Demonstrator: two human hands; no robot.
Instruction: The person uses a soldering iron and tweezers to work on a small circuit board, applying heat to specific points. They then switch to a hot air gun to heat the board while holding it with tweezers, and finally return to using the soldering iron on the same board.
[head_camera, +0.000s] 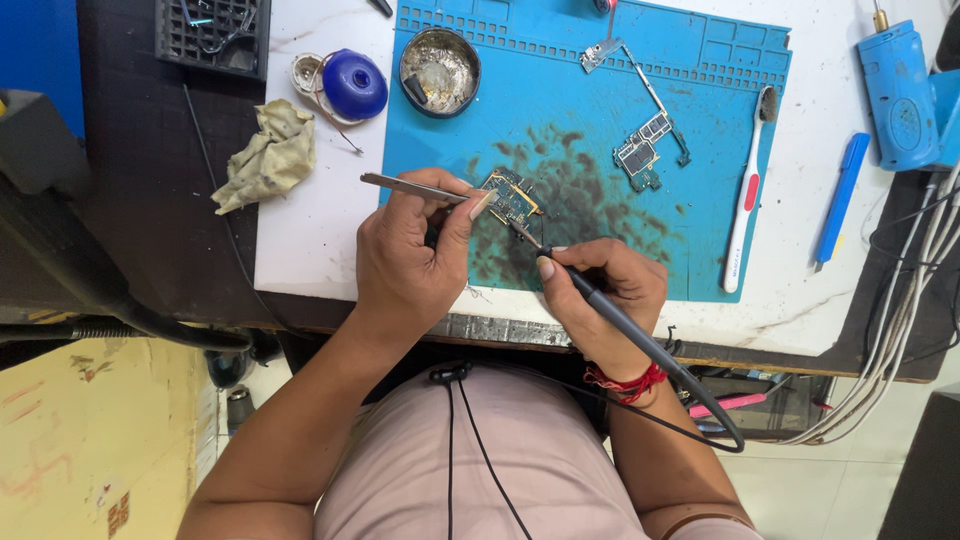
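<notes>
Two hands work mid-job: left hand pinches tweezers on circuit board; right hand grips soldering iron; second board waits at two o'clock

A white marbled worktop with a dark front edge sits beside a black surface on the left. Below lies a pale tiled floor. A yellow panel, scuffed and marked, stands at lower left. A bundle of grey cables hangs off the right side. Light is bright and even.
</notes>
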